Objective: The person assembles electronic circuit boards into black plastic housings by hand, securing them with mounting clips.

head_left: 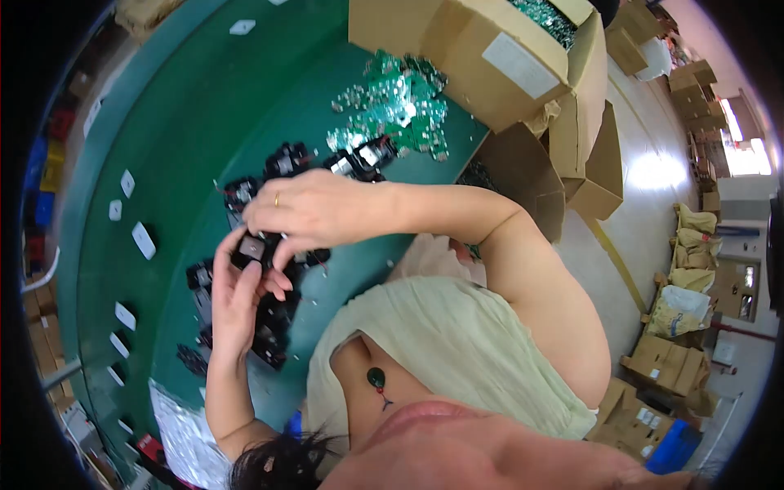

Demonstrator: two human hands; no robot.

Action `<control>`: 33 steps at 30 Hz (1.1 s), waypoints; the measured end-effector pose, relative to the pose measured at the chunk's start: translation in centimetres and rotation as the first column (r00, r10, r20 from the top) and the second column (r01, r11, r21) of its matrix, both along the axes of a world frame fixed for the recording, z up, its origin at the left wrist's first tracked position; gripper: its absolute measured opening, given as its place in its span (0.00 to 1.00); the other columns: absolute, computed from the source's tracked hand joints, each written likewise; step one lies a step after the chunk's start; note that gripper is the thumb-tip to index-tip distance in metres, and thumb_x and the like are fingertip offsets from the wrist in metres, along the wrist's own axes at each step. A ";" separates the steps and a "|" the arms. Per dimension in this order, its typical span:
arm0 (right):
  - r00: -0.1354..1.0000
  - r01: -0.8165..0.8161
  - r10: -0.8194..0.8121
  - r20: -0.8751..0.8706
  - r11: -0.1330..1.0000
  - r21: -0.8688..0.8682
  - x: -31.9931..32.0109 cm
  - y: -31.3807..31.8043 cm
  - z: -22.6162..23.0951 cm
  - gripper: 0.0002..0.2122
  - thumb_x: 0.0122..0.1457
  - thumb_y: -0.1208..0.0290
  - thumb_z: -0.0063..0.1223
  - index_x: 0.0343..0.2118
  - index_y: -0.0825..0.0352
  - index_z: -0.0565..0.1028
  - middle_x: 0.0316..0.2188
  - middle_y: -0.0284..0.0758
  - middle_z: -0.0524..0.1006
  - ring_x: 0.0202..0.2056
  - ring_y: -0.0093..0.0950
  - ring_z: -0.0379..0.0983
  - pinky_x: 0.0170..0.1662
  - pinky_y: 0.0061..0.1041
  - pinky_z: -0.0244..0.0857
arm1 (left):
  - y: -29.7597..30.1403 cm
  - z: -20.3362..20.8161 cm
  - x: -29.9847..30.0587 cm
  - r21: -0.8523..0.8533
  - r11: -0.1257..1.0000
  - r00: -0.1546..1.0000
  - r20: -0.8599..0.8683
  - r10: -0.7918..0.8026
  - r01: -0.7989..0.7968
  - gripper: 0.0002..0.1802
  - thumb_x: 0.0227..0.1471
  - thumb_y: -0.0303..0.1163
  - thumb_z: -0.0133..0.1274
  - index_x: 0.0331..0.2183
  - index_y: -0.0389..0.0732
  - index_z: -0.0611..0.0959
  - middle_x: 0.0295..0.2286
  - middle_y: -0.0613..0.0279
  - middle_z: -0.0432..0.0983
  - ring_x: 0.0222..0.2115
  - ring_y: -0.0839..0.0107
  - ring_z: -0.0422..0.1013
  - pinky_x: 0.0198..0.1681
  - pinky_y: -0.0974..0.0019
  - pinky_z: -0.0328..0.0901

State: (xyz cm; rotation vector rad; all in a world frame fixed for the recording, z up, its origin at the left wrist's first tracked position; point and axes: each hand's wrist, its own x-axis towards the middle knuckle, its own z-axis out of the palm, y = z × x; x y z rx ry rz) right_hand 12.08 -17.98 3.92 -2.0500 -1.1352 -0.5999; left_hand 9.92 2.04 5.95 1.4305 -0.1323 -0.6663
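Between my two hands is a small black plastic unit (255, 247) with a brownish square on its face. My left hand (241, 286) grips it from the near side, thumb on its face and fingers curled round. From above, my right hand (314, 214) reaches over with bent fingers on the same unit; its fingertips are partly hidden. More black units with red wires (286, 159) lie around both hands. Beyond my right hand, another black unit with a silver part (376, 153) rests beside a heap of green circuit boards (400, 102).
A green worktable (188, 131) curves round in front of me. Small white pieces (144, 241) lie along its left side. Open cardboard boxes (457, 49) stand at the far right, one holding circuit boards. A silvery plastic bag (184, 425) lies near my left elbow.
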 end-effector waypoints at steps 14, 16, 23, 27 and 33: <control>0.985 0.118 -0.135 0.107 0.982 0.151 -5.6 -0.4 -1.1 0.07 0.38 0.70 0.55 0.24 0.62 0.71 0.25 0.31 0.71 0.29 0.28 0.68 0.27 0.24 0.66 | -3.2 -5.8 -8.2 -0.181 0.886 0.897 -0.212 0.388 -0.426 0.20 0.47 0.20 0.44 0.44 0.33 0.64 0.31 0.53 0.70 0.24 0.68 0.70 0.22 0.73 0.65; 0.954 0.249 -0.260 0.150 0.965 0.084 -1.6 -3.9 -1.7 0.05 0.45 0.70 0.54 0.25 0.62 0.73 0.26 0.31 0.73 0.30 0.33 0.70 0.32 0.29 0.65 | -3.4 -5.7 -8.6 -0.226 0.864 0.886 -0.237 0.399 -0.450 0.17 0.48 0.22 0.44 0.42 0.31 0.65 0.32 0.49 0.71 0.25 0.65 0.71 0.21 0.74 0.64; 0.639 0.574 -0.769 0.024 0.456 -0.680 8.7 -11.5 -8.0 0.22 0.44 0.56 0.57 0.44 0.57 0.71 0.42 0.35 0.68 0.46 0.35 0.63 0.45 0.33 0.63 | -2.8 -5.5 -9.0 -0.214 0.806 0.829 -0.249 0.501 -0.551 0.16 0.46 0.23 0.45 0.40 0.34 0.68 0.33 0.49 0.72 0.29 0.64 0.71 0.25 0.69 0.65; 0.718 0.514 -0.692 0.075 0.454 -0.727 11.3 -12.8 -9.0 0.15 0.44 0.60 0.57 0.34 0.62 0.76 0.36 0.36 0.72 0.43 0.35 0.67 0.42 0.33 0.66 | -2.7 -5.7 -9.0 -0.165 0.731 0.745 -0.252 0.618 -0.662 0.16 0.44 0.21 0.45 0.39 0.33 0.69 0.31 0.51 0.72 0.30 0.62 0.71 0.30 0.66 0.65; 0.696 0.687 -0.654 0.296 0.485 -0.542 12.5 -14.7 -9.7 0.10 0.54 0.59 0.42 0.33 0.56 0.74 0.27 0.34 0.75 0.28 0.36 0.72 0.29 0.36 0.67 | -3.7 -4.3 -8.6 -0.149 0.818 0.830 -0.168 0.532 -0.555 0.18 0.50 0.28 0.47 0.43 0.32 0.69 0.31 0.54 0.73 0.29 0.68 0.72 0.31 0.70 0.65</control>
